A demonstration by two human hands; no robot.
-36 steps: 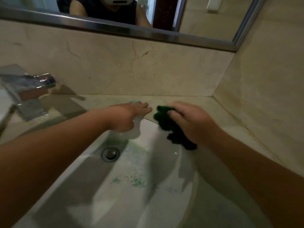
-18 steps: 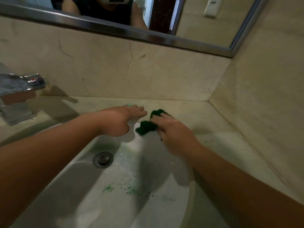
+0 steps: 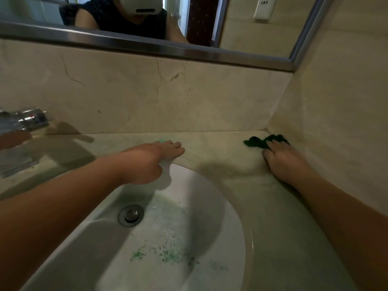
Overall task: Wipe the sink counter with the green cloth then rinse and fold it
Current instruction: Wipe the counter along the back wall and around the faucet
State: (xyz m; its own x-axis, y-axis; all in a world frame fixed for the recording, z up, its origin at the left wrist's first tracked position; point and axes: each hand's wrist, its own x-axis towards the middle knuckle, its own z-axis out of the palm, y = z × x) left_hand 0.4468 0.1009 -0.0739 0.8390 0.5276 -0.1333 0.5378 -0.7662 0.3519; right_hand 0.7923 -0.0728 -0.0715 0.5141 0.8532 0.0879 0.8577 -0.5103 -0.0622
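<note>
The dark green cloth lies bunched on the beige stone counter in the far right corner, against the side wall. My right hand presses down on its near part, fingers bent over the cloth. My left hand rests flat on the counter at the back rim of the white sink, fingers spread. A small pale green thing peeks out beyond its fingertips; I cannot tell what it is.
A chrome faucet juts in from the far left. The sink holds a metal drain and green flecks on its basin. A steel-framed mirror runs above the stone backsplash; a wall closes the right side.
My right hand has slid the green cloth from the sink's back rim rightward along the counter into the far right corner. My left hand has stayed at the rim.
</note>
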